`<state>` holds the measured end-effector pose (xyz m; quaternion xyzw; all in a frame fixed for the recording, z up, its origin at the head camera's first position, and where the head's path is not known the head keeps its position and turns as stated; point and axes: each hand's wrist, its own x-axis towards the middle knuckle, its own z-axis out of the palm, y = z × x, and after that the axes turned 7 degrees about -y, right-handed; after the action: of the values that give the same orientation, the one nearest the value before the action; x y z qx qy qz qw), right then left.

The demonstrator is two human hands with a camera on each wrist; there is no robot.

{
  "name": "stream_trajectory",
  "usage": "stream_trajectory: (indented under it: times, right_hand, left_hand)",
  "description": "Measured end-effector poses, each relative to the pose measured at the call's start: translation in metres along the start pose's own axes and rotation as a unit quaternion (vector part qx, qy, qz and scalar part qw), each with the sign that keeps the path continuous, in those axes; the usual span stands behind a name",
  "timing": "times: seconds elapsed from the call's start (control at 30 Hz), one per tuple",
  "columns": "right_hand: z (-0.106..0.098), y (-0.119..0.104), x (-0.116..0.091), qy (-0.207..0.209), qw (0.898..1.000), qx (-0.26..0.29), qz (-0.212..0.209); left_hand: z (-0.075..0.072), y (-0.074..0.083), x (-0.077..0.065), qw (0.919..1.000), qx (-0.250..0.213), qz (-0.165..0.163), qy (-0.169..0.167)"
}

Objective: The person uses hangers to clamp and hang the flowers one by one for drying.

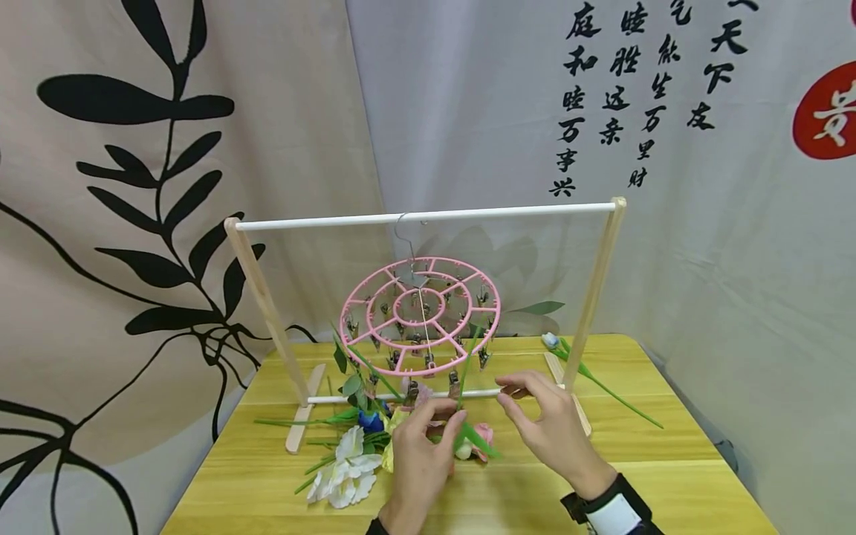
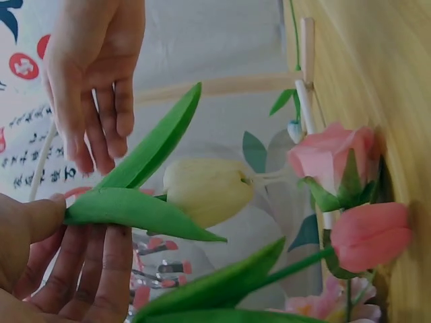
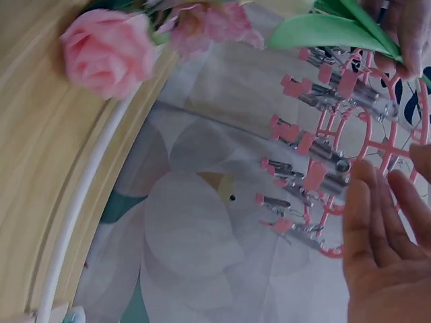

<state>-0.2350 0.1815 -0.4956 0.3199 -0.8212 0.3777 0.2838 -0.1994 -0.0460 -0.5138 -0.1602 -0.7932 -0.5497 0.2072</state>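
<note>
My left hand (image 1: pixel 423 453) pinches the green stem of a cream tulip (image 2: pixel 207 192) between thumb and fingers; its bloom hangs downward, with two green leaves spread beside it. Close by on the right, my right hand (image 1: pixel 553 431) holds nothing, its fingers extended and slightly bent. Above and behind both hands, a pink round clip hanger (image 1: pixel 498 306) hangs by a metal hook from a rack's white bar (image 1: pixel 515 213). Metal clips (image 3: pixel 322 149) with pink tips dangle from the rings, near my right hand's fingertips in the right wrist view.
On the wooden table (image 1: pixel 247 483) lie a large white flower (image 1: pixel 348 472), a blue flower (image 1: pixel 371 421), a pink rose (image 3: pixel 108 54) and a pink tulip (image 2: pixel 372 237). A pale blue tulip (image 1: pixel 550 340) lies by the rack's right wooden leg (image 1: pixel 591 297).
</note>
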Motion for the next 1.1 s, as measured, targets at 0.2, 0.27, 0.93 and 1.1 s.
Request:
stream_trajectory:
  times: [0.2,0.27,0.93,1.1]
  right_hand:
    - [0.015,-0.002,0.021,-0.048,0.998,0.024,0.018]
    - [0.019,-0.002,0.027,-0.062,0.997,0.036,0.026]
    - [0.034,-0.006,0.046,-0.119,0.975,0.169,0.078]
    - [0.035,-0.011,0.046,-0.121,0.974,0.173,0.086]
  left_hand:
    - [-0.003,-0.003,-0.004,0.9985,-0.035,-0.025,0.033]
    - [-0.004,-0.004,-0.005,0.9978,-0.043,-0.033,0.037]
    - [-0.007,-0.010,-0.009,0.9929,-0.069,-0.088,0.040]
    - [-0.006,-0.012,-0.008,0.9934,-0.066,-0.083,0.045]
